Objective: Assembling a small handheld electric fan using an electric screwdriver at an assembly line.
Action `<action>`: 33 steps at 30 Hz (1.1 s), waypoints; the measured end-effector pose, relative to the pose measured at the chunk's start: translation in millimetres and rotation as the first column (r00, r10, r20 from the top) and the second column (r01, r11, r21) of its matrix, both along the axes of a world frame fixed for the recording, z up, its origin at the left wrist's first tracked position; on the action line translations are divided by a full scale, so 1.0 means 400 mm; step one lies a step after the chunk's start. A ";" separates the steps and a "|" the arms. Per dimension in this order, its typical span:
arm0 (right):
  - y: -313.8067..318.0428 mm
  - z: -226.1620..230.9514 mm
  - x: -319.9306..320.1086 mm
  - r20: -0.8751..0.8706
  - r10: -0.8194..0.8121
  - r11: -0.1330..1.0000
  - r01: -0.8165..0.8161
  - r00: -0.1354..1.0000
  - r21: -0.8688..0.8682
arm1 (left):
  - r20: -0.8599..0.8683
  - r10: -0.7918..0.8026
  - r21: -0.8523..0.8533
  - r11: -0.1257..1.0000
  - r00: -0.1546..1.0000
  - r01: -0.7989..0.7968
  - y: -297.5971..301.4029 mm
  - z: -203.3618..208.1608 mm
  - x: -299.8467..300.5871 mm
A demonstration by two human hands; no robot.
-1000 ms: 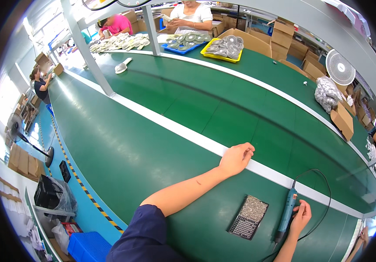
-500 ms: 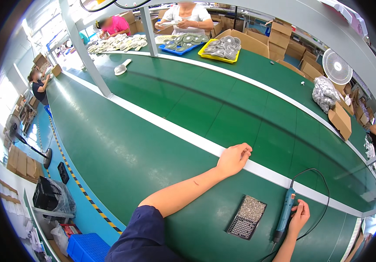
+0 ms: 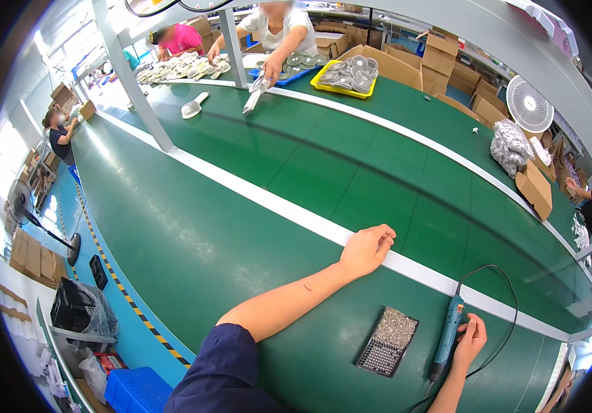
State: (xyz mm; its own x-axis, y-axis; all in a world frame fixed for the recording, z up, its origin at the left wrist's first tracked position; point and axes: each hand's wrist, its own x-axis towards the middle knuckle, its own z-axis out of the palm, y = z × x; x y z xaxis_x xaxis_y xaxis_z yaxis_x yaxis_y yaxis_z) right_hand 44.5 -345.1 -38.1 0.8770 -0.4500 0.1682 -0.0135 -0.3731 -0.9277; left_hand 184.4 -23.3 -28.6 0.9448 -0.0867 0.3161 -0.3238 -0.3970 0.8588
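Note:
My left hand (image 3: 368, 249) rests on the white rail (image 3: 289, 215) at the edge of the green conveyor belt, fingers curled in with nothing visible in them. Lower right, my right hand (image 3: 471, 341) lies beside a teal electric screwdriver (image 3: 448, 337), fingers loosely bent and apart, not wrapped round it. A black cable loops from the screwdriver's top end. Between my forearms sits a black tray (image 3: 378, 369). Small metal screws (image 3: 397, 327) are heaped at its far end, and rows of holes cover its near part.
Across the belt, a person in a white top (image 3: 285, 31) holds a white handled part (image 3: 256, 93) over it. A similar part (image 3: 195, 105) lies at the left. A blue tray (image 3: 283, 82) and a yellow tray (image 3: 342, 93) hold round grey parts. Metal posts (image 3: 134, 89) rise from the rails.
The person across has reached forward and lowered a white handled part toward the belt. Belt seams have shifted slightly right. At far right, another person's arm has lifted. My hands stay put.

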 end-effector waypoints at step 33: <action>0.011 0.006 -0.003 -0.004 -0.115 0.993 0.115 0.993 -0.013 | 0.515 0.611 0.601 0.242 0.601 -0.762 0.714 -0.015 0.458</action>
State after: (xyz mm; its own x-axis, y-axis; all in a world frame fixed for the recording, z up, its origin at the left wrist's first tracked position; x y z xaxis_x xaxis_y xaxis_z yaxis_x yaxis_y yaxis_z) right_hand 43.2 -340.7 -35.5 0.8202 -0.5461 0.1704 -0.0617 -0.3806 -0.9227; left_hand 367.7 262.1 -34.5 0.7102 0.3183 0.6279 0.3163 -0.9411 0.1193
